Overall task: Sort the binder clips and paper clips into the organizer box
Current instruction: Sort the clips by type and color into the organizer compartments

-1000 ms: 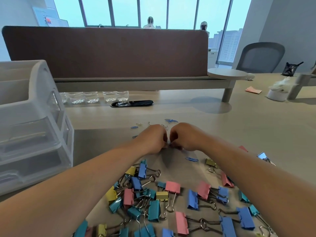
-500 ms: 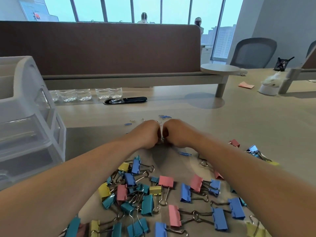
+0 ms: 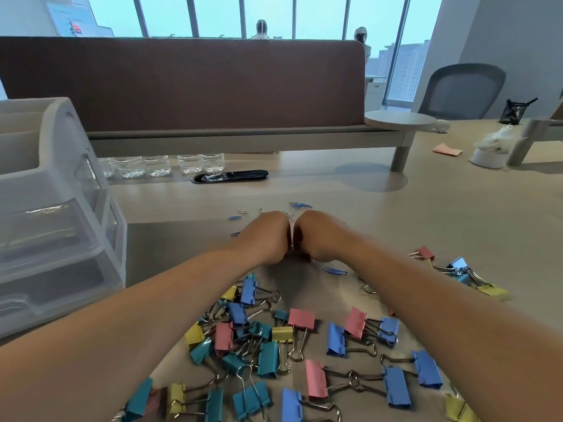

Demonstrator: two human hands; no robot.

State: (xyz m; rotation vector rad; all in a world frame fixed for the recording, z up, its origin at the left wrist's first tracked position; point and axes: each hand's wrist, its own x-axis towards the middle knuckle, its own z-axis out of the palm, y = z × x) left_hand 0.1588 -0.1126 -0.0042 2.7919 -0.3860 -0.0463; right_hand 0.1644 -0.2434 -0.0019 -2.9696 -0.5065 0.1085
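Observation:
My left hand (image 3: 268, 236) and my right hand (image 3: 320, 236) are pressed side by side on the desk, fingers curled away from me. A bunch of silver paper clips (image 3: 292, 239) shows in the gap between them. Loose blue paper clips lie beyond the hands (image 3: 300, 205) and beside my right wrist (image 3: 335, 271). A pile of coloured binder clips (image 3: 274, 345) lies between my forearms, with a smaller group (image 3: 460, 272) to the right. The clear plastic organizer box (image 3: 54, 208) with drawers stands at the left.
Water bottles (image 3: 158, 166) and a black cable slot (image 3: 230, 177) sit under the brown divider (image 3: 182, 83). A white tub (image 3: 487, 156), a pink note (image 3: 447, 149) and a pen holder (image 3: 515, 111) are at the far right, near a grey chair (image 3: 460, 89).
The two hands have closed tighter against each other, gathering the silver paper clips between them. They stay at the same spot on the desk.

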